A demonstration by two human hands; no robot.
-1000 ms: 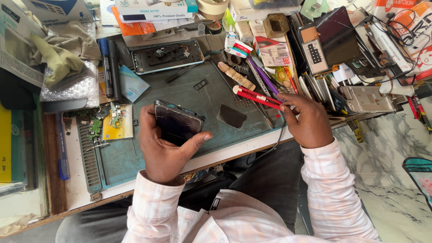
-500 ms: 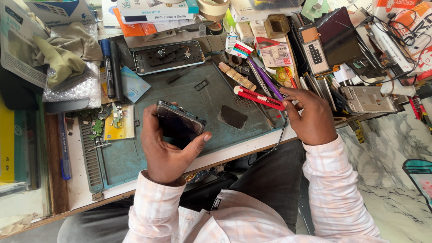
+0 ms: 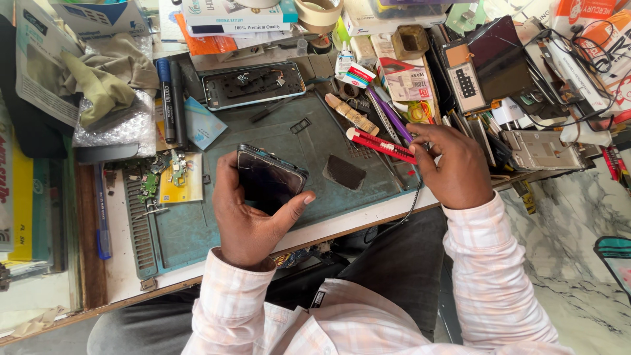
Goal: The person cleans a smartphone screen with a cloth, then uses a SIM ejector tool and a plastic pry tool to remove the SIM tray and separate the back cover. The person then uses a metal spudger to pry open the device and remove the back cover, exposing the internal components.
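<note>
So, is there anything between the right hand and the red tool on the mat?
Nothing visible: the right hand already touches the red tool with its fingertips. The left hand holds the dark phone apart from it.

Phone (image 3: 269, 179) in left hand (image 3: 253, 217) above mat (image 3: 190, 223); right hand (image 3: 453, 164) beside cutter (image 3: 381, 144).

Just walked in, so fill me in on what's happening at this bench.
A person sits at a cluttered repair bench. The left hand holds a dark smartphone tilted above the teal work mat. The right hand rests at the mat's right edge, fingertips on a red tool among other hand tools. Farther back lies an opened phone body, its insides exposed. A small dark flat piece sits on the mat between the hands.
</note>
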